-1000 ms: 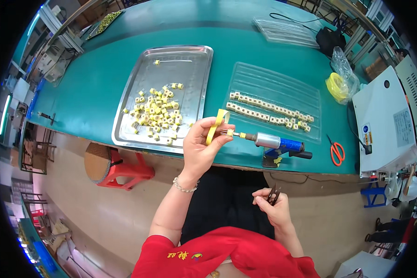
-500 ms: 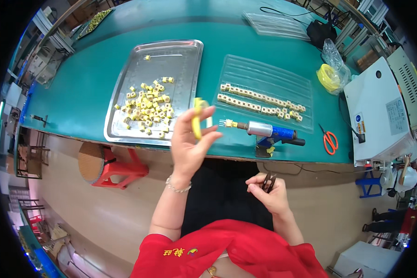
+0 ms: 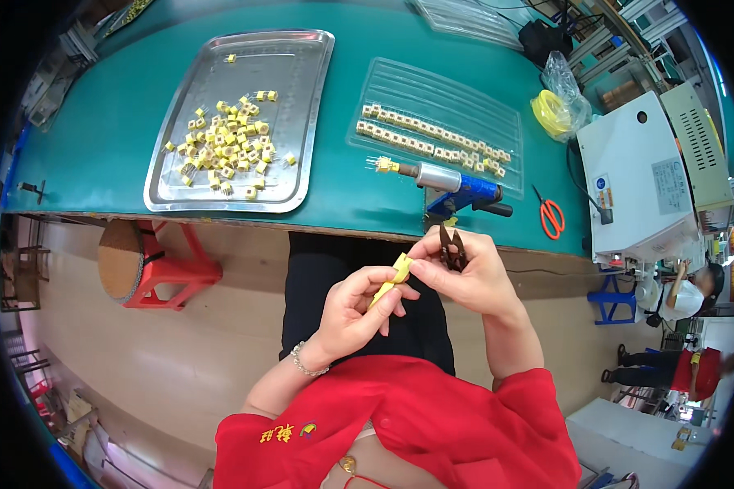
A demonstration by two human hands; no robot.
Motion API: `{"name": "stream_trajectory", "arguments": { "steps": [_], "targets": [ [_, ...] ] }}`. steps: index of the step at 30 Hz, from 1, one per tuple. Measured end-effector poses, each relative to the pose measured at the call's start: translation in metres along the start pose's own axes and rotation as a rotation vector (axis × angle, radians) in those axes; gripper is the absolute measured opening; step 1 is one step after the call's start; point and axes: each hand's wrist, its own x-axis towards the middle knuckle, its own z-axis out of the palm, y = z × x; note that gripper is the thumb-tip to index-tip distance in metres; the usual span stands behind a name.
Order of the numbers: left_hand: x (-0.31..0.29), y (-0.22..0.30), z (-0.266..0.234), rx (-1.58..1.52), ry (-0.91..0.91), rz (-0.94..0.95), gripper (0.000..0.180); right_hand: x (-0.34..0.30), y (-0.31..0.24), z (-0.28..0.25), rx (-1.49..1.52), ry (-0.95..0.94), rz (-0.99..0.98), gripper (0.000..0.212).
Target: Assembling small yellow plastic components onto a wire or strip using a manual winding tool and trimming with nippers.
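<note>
My left hand [image 3: 355,314] holds a narrow piece of yellow tape [image 3: 383,292], apparently a small roll seen nearly edge-on, above my lap. My right hand [image 3: 473,273] meets it there, thumb and forefinger at the tape's upper end. Dark pointed snips [image 3: 452,248] are tucked in the fingers of that same hand, tips toward the table. Just beyond, a blue and silver winding fixture [image 3: 457,186] stands at the table edge. On its left tip sits a yellow-wrapped coil [image 3: 386,165] with thin pins pointing left.
A metal tray [image 3: 300,175] of loose yellow coils lies left on the green table [image 3: 334,196]. Behind the fixture, a clear plastic tray [image 3: 432,90] carries rows of coils. Orange-handled scissors [image 3: 551,218] and a white machine box [image 3: 636,179] are on the right. A red stool [image 3: 171,265] stands left.
My left hand has drawn the tape back from beside the fixture to above my lap. My right hand has risen to meet it, snips still held. The view has shifted.
</note>
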Motion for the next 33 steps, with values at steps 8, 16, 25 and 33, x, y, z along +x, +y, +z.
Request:
{"name": "stream_trajectory", "arguments": {
  "steps": [8, 16, 25, 33],
  "targets": [
    [0.007, -0.002, -0.001, 0.050, 0.044, 0.012, 0.055, 0.012, -0.020, 0.009, -0.447, 0.059, -0.522, 0.010],
    [0.028, 0.013, -0.003, -0.080, 0.109, 0.146, 0.037, 0.083, -0.049, -0.018, -0.412, 0.122, -0.309, 0.004],
    [0.033, 0.007, -0.010, -0.104, 0.131, 0.122, 0.037, 0.104, -0.047, -0.020, -0.223, -0.033, 0.000, 0.006],
    [0.034, 0.002, -0.013, -0.098, 0.124, 0.112, 0.038, 0.112, -0.050, -0.020, -0.243, -0.074, 0.119, 0.011]
  ]
}}
